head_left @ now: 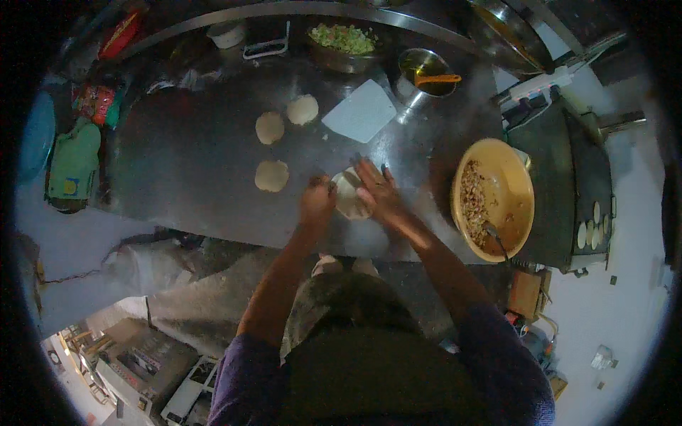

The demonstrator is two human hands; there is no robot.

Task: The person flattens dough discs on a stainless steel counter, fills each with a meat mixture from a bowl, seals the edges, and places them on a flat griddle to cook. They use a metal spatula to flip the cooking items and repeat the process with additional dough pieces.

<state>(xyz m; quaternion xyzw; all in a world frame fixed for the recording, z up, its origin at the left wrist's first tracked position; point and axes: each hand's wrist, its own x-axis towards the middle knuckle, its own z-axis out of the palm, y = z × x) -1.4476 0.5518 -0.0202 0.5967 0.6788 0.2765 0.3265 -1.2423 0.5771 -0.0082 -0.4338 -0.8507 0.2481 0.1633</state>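
Note:
A pale round of dough point(349, 199) lies flat on the metal worktop point(186, 160) close to its front edge. My right hand point(381, 194) rests over the round's right side, fingers stretched out and palm down. At the left rim of the same round is my left hand point(318, 201), its fingers curled in; whether they pinch the dough is hidden. Further left sit three more flat dough pieces: one pale round point(302, 109), a browner round point(270, 128) and a squarish one point(272, 176). Beyond my hands lies a white dough scraper or board point(361, 112).
To the right stands a yellow basin point(521, 197) of chopped filling with a utensil. A dark griddle point(554, 186) beyond it carries several small flatbreads. At the back are a bowl of chopped greens point(343, 41) and a metal pot point(426, 56) with an orange-handled brush. A green container point(74, 160) is far left.

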